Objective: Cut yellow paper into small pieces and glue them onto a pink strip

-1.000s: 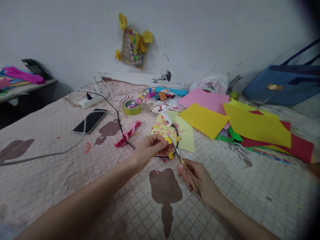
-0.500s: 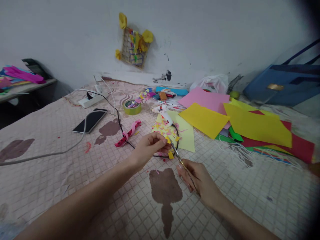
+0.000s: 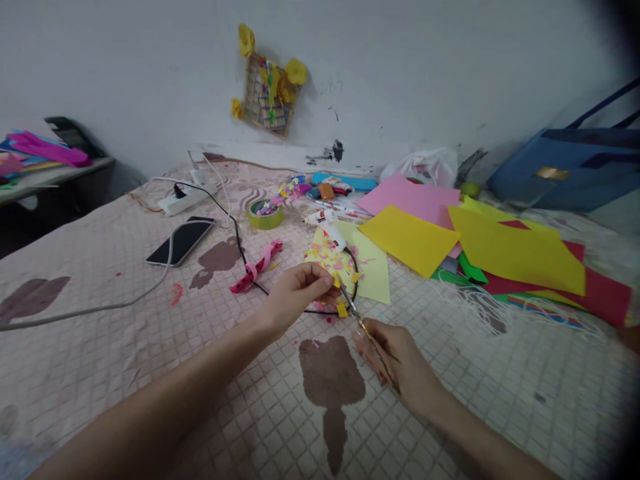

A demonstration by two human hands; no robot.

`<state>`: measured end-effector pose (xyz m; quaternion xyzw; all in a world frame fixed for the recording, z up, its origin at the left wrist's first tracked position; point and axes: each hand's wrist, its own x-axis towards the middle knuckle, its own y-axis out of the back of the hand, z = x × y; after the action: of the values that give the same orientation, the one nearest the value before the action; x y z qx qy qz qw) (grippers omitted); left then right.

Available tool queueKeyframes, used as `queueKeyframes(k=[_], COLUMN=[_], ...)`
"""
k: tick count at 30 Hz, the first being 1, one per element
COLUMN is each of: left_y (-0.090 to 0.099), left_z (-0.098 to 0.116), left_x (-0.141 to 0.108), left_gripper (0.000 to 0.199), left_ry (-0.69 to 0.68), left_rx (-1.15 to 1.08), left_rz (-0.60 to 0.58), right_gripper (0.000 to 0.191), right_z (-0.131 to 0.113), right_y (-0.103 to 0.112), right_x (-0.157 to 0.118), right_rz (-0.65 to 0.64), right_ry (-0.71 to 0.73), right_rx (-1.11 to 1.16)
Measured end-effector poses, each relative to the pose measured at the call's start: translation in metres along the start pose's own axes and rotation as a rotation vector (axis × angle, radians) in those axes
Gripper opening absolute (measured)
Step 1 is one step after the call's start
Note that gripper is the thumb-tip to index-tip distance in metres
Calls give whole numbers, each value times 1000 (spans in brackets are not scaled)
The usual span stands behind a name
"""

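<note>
My left hand [image 3: 303,293] pinches a small yellow paper piece [image 3: 337,280] between thumb and fingertips. Wrapped round the handles of a pair of scissors [image 3: 355,312], my right hand [image 3: 387,357] holds them with the blades pointing up and left, their tips at the yellow piece. Behind my fingers, small yellow and pink scraps [image 3: 320,253] lie scattered on a pale yellow sheet [image 3: 375,270]. A white glue gun [image 3: 334,237] rests at that sheet's upper part, its black cord curving round the scraps.
A phone [image 3: 181,241], green tape roll [image 3: 265,215], power strip [image 3: 186,199] and pink-wrapped red strip [image 3: 256,267] lie left. Yellow sheets [image 3: 515,247], a pink sheet [image 3: 407,200] and white string [image 3: 475,307] lie right. A blue bag [image 3: 575,167] stands at the back right.
The scissor blades and the yellow piece have shifted very slightly at my fingertips. Both hands stay almost in the same place.
</note>
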<state>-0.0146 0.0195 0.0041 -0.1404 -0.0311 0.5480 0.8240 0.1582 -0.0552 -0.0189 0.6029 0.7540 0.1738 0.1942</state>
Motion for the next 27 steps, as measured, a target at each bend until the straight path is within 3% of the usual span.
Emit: queueKeyframes(k=[16, 27], left_y=[3, -3], left_z=[3, -2], left_x=[1, -2], left_gripper=[16, 21], left_ry=[-35, 15], left_rx=[76, -37], left_rz=[-3, -2], right_gripper=[37, 39], right_z=[-5, -1], right_y=[4, -1], right_x=[0, 0], right_rz=[-24, 5], right_ry=[13, 14], right_rx=[-109, 14])
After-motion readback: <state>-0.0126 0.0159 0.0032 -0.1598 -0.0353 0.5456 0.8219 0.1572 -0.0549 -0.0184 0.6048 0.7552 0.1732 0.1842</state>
